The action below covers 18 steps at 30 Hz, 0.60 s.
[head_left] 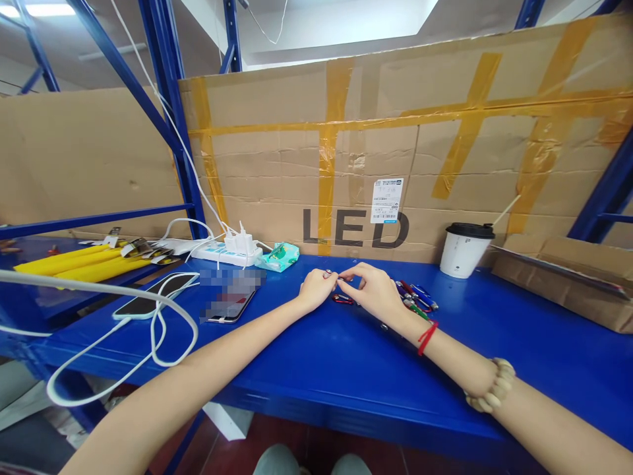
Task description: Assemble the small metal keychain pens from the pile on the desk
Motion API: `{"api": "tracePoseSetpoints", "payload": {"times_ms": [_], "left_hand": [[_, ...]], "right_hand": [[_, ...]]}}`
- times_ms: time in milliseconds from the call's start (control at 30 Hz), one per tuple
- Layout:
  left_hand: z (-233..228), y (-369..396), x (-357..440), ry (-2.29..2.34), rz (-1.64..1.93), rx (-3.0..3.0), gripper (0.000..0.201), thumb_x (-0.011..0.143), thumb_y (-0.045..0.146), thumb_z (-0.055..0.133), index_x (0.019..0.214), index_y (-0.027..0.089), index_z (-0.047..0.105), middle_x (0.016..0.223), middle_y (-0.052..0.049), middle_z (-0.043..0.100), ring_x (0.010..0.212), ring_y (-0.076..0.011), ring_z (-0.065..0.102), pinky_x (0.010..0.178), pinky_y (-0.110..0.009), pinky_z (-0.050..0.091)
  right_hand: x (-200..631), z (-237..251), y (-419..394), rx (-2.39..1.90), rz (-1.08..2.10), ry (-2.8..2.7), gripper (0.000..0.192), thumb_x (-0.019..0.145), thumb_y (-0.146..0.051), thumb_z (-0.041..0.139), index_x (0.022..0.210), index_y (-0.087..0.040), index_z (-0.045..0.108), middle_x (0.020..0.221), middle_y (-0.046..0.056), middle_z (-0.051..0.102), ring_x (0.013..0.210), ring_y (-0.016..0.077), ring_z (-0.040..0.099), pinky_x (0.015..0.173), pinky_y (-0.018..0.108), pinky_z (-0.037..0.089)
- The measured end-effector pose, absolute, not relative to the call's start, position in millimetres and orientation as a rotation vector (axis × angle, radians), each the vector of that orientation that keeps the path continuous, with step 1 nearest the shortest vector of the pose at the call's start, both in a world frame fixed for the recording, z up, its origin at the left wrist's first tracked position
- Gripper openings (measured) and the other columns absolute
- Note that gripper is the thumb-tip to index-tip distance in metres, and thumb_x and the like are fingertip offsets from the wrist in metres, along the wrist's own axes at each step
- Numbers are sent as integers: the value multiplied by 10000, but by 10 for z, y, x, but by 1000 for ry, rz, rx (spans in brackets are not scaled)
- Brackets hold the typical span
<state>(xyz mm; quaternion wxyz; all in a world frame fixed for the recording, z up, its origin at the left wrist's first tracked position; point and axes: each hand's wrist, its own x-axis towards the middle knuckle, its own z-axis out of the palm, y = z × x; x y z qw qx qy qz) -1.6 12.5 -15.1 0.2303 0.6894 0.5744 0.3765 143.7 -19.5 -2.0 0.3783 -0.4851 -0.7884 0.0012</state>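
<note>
Right between the two sets of fingertips sits a tiny metal piece [340, 278], too small to name for certain, though it looks like a ring or clip. The left hand [316, 289] pinches one end of it with thumb and forefinger closed together, and the right hand [376, 290] meets it from the other side, its fingers [354, 274] likewise drawn shut on the same piece. Both hands rest low on the blue bench [346, 369], wrists touching its surface.

Just under the fingers lies a red carabiner-like clip [342, 299], loose on the bench. Just beyond the right hand, toward its outer side, a small heap of coloured clips [418, 300], red, green and blue, lies mixed together. Judging from that, one piece is in hand and being worked, one lies apart beneath, and the heap seems untouched, so most of the work looks to be ahead; how many are finished I cannot tell.

Further out past the right hand stands a white paper cup [463, 251] with a dark lid and a stirrer. Out past the left hand lie two phones [153, 297] on charging cables, a white power strip [225, 252] and a green tissue pack [279, 257]. Well off on that side are yellow packets [74, 264]. Behind everything stands a taped cardboard sheet [395, 158] marked LED.
</note>
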Motion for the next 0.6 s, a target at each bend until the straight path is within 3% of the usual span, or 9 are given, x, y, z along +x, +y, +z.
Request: {"api": "tracePoseSetpoints", "payload": {"times_ms": [600], "left_hand": [[-169,140,-33,1539,1011,1933,396,801,396,346,489,186,469,406,-1,457,528,-146,527,509,-240,358]], "right_hand": [[1432,14,-231,-1199,-16,-2012,212,803,-371,551,802,-216,695,891,7,665,698,115,581,559,225,371]]}}
